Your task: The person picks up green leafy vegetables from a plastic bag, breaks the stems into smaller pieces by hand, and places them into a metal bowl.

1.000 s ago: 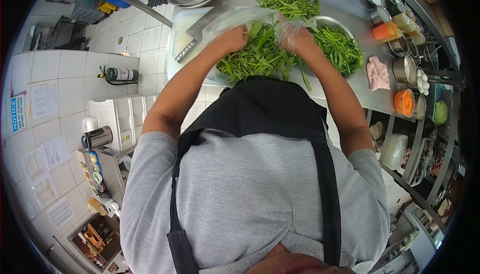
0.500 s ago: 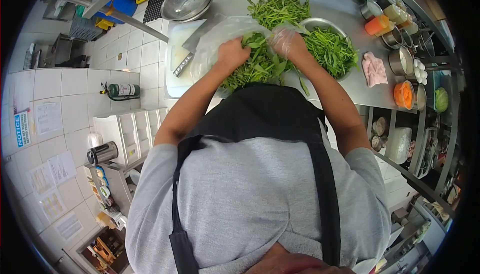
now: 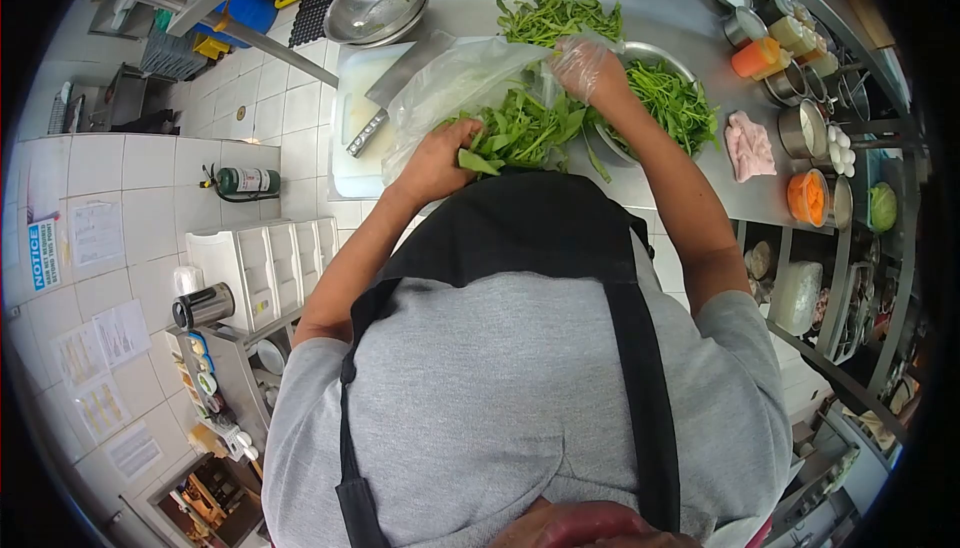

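Observation:
A pile of leafy greens lies at the table's near edge, partly inside a clear plastic bag. My left hand is closed on some of these greens at the pile's left side. Clear plastic, like a thin glove, covers my right hand. Its fingers are bent at the bag's upper right edge and seem to grip it; the fingertips are partly hidden. Just to the right, a metal bowl holds cut green stems. Another heap of greens rests beyond my right hand.
A cleaver lies on a white cutting board at left, partly beside the bag. Metal bowls stand behind it. At right are a pink cloth, an orange-filled container and several pots and bottles.
My left hand has moved down and left, toward the near edge of the pile. The right hand has shifted slightly up and right. More of the bag's inside shows.

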The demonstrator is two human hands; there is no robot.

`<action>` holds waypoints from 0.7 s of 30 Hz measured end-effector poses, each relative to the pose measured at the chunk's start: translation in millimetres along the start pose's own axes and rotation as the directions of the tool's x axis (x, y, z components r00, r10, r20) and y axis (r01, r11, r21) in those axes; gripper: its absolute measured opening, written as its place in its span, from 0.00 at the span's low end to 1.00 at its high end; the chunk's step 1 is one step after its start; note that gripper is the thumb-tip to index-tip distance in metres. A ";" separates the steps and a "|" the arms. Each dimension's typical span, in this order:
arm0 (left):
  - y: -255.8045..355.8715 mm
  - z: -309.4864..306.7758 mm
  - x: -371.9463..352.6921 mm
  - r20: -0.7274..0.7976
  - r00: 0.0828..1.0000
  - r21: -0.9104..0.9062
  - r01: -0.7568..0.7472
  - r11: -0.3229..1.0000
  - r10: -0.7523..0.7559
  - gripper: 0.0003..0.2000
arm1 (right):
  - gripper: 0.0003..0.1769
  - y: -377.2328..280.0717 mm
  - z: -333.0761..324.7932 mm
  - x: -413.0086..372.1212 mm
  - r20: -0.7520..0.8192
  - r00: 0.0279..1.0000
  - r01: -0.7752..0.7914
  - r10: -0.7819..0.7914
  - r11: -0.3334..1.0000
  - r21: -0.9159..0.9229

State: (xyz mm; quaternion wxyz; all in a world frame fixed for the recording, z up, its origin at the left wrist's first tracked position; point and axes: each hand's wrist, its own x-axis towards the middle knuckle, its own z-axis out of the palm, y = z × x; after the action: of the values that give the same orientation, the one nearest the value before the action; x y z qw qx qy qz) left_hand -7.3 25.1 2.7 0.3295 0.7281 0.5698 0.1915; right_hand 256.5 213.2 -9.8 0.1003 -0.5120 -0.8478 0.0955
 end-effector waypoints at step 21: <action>-95.0 34.7 110.2 -0.185 0.966 0.512 -0.064 0.856 0.183 0.21 | 0.21 -17.4 -59.4 -43.9 0.027 0.989 -0.150 0.148 0.958 0.243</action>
State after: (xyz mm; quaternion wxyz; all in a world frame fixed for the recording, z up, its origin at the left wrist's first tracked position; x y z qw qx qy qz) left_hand -20.8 134.0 -99.0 0.0486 0.7971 0.5855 0.1394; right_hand 277.7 169.8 48.8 0.1517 -0.5576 -0.7890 0.2087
